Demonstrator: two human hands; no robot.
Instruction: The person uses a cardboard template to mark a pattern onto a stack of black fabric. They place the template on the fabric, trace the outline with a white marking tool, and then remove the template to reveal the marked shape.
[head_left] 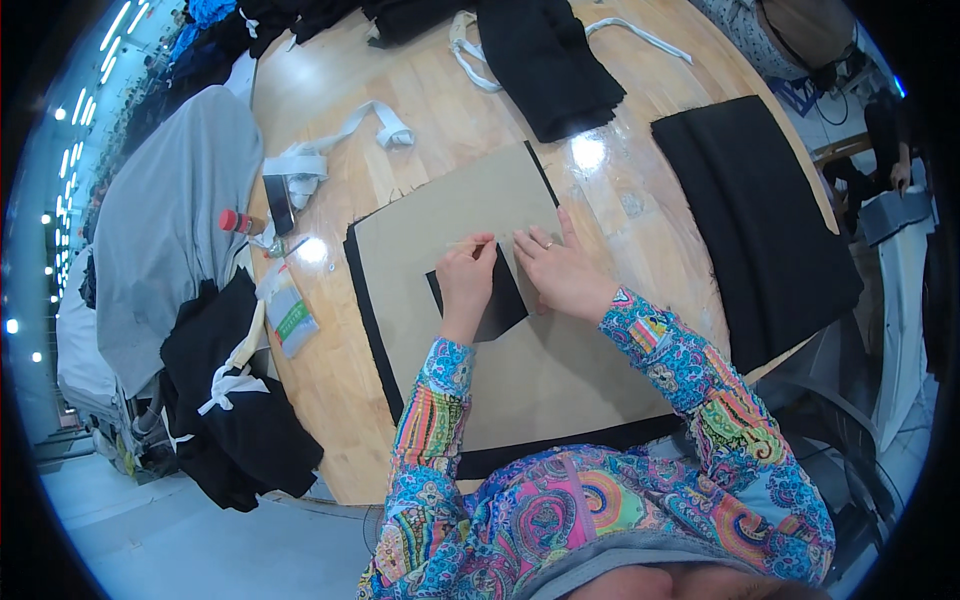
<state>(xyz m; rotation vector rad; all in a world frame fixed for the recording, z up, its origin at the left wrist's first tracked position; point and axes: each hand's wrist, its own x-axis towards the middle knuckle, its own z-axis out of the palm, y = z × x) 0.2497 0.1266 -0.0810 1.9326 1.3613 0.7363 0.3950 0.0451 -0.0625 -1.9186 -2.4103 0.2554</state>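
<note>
A tan sheet [400, 235], stiff-looking like card, lies over black fabric [365, 310] that shows along its left and lower edges. Near its middle is a black square [508, 312]; I cannot tell whether it is a cut-out or a piece lying on top. My left hand [466, 283] is closed in a pinch over the square's upper edge, and what it may hold is too small to make out. Beside it, to the right, my right hand [562, 268] rests flat on the sheet with fingers stretched, one bearing a ring.
Folded black fabric [755, 230] lies at the right, and more black cloth [548, 65] at the far side. On the left are white tape [385, 125], a dark phone-like object [279, 205], a red-capped bottle [236, 222] and a plastic packet [290, 315]. Grey cloth [175, 220] hangs beyond the table edge.
</note>
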